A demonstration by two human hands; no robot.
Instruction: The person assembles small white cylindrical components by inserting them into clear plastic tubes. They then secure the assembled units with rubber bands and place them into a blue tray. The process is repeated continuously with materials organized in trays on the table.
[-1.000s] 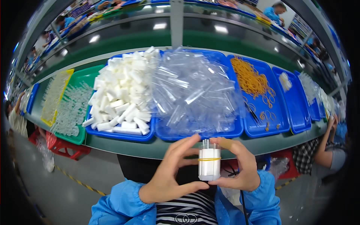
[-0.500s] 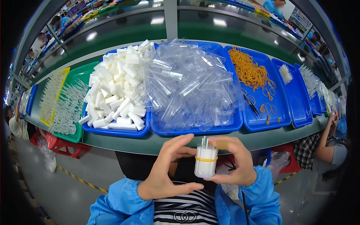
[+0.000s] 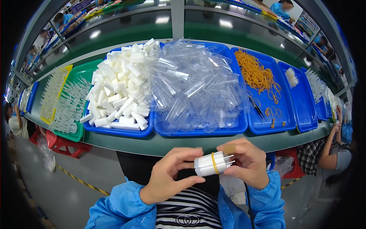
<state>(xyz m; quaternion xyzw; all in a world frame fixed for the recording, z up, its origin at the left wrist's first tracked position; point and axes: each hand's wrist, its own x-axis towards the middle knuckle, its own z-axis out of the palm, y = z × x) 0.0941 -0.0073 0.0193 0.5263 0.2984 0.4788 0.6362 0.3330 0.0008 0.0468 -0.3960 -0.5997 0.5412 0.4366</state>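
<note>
above the lap, just short of the near edge of the green table [image 3: 152, 148], a white bundle [image 3: 206, 165] is held tilted on its side, with its thin prongs [image 3: 229, 162] pointed to the right. it is wrapped around the middle by a yellow rubber band [image 3: 215, 163]. by the right hand [image 3: 249, 165] the pronged end is gripped between thumb and fingers; the left hand [image 3: 166, 175] is curved open around the blunt end, and whether contact is made there cannot be told.

the bundle is judged to be light, with a smooth, slightly slippery outside. the prongs look slim and easily bent, so the hold is best taken on the body beside the band, gently, lest the band be rolled off.

farther out, white pieces [image 3: 122, 91] are heaped in a blue tray, clear plastic sleeves [image 3: 194, 93] in the next, and orange rubber bands [image 3: 255, 72] with dark tweezers [image 3: 257, 108] in the one to the right.
</note>
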